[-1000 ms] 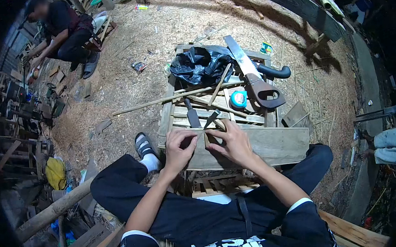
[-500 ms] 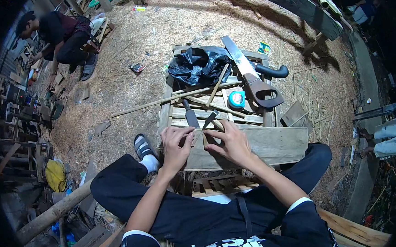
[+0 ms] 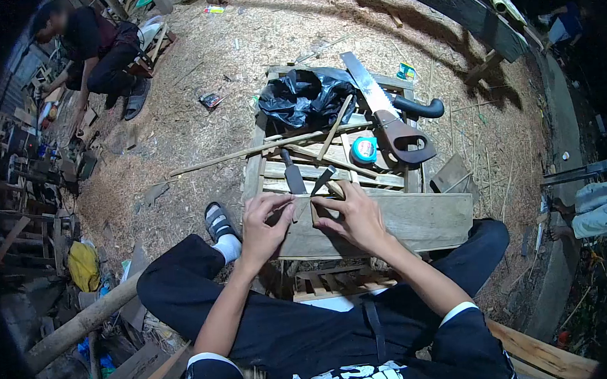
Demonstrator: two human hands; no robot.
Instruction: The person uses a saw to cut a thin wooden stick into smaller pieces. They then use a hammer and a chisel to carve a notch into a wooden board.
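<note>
A grey wooden board (image 3: pixel 418 222) lies across my lap, its far edge against a slatted wooden crate (image 3: pixel 252 175). My left hand (image 3: pixel 264 224) rests at the board's far left edge, thumb and forefinger drawn together; I cannot tell what is between them. Beside it, my right hand (image 3: pixel 355 217) curls its thumb and fingers round a small piece of wood (image 3: pixel 313 213) on the board. A dark flat blade (image 3: pixel 324 179) sticks out just beyond the right fingers. A wide chisel (image 3: pixel 293 176) lies on the slats in front of the left hand.
On the crate are a handsaw (image 3: pixel 383 113), a teal tape measure (image 3: pixel 364 150), a black plastic bag (image 3: pixel 301 98) and thin sticks (image 3: pixel 265 148). A person (image 3: pixel 104 55) crouches at the far left near wood scraps. Wood shavings cover the ground.
My left hand has shifted slightly left, and its fingertips have moved a little away from the right hand. The right hand keeps nearly the same place.
</note>
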